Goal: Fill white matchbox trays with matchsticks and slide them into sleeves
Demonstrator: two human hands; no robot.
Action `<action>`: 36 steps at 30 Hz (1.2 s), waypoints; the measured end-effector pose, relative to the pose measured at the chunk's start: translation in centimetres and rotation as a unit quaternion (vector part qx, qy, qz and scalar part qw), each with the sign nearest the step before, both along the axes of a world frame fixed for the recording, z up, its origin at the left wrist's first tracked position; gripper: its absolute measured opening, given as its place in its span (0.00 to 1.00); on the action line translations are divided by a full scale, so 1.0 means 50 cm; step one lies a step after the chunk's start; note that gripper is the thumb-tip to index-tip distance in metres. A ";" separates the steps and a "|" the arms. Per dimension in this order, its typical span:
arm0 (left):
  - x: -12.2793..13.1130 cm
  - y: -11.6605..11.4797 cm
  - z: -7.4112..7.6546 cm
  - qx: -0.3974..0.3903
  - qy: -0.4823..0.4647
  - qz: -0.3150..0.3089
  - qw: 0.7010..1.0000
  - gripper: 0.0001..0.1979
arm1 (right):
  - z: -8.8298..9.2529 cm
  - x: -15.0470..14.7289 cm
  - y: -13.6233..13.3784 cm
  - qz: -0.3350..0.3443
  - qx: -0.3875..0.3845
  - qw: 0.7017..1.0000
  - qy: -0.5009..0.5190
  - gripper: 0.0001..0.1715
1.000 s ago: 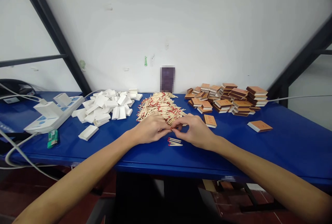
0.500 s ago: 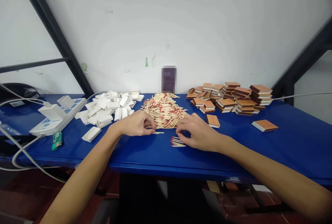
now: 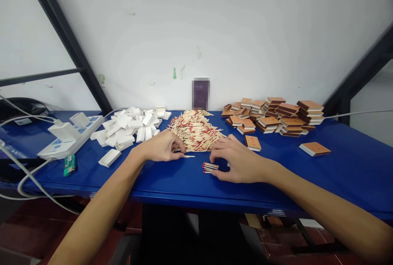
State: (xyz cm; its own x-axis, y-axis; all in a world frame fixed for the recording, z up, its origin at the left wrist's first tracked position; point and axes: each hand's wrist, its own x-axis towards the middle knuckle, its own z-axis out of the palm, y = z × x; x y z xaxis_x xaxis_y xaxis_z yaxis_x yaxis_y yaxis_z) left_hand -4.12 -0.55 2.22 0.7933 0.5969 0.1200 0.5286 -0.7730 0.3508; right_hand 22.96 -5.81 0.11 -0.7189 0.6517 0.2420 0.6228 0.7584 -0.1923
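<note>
My left hand (image 3: 166,146) is closed in a pinch, with pale matchsticks (image 3: 189,156) jutting out to the right from its fingertips. Beside my right hand (image 3: 238,160), a small row of red-headed matches (image 3: 210,167) lies on the blue table, heads to the left. The thumb and index finger of that hand are apart, the thumb at the row's near edge and the index finger above its far edge. Just behind both hands rises a large heap of loose matches (image 3: 196,132).
White matchbox trays (image 3: 125,126) are piled on the left, near a power strip (image 3: 73,138) with cables and a green packet (image 3: 69,165). Stacked orange matchbox sleeves (image 3: 288,120) stand on the right; single boxes (image 3: 315,148) lie in front. The table's front edge (image 3: 199,199) is close.
My right thumb and index finger have spread apart around the small row of matches. The left hand keeps its pinch nearly in place. The view has shifted slightly.
</note>
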 end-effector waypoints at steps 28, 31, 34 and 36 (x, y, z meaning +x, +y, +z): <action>0.088 -0.038 -0.041 0.062 -0.005 -0.036 0.997 0.06 | -0.021 0.027 0.046 -0.030 0.097 0.995 0.018 0.08; 0.092 -0.041 -0.043 0.048 -0.019 -0.037 0.998 0.05 | -0.027 0.026 0.050 -0.031 0.098 0.995 0.010 0.06; 0.093 -0.042 -0.045 0.039 -0.030 -0.041 0.998 0.05 | -0.030 0.023 0.055 -0.034 0.100 0.994 0.004 0.06; 0.092 -0.041 -0.047 0.051 -0.041 -0.038 0.997 0.05 | -0.032 0.020 0.059 -0.035 0.102 0.994 0.000 0.06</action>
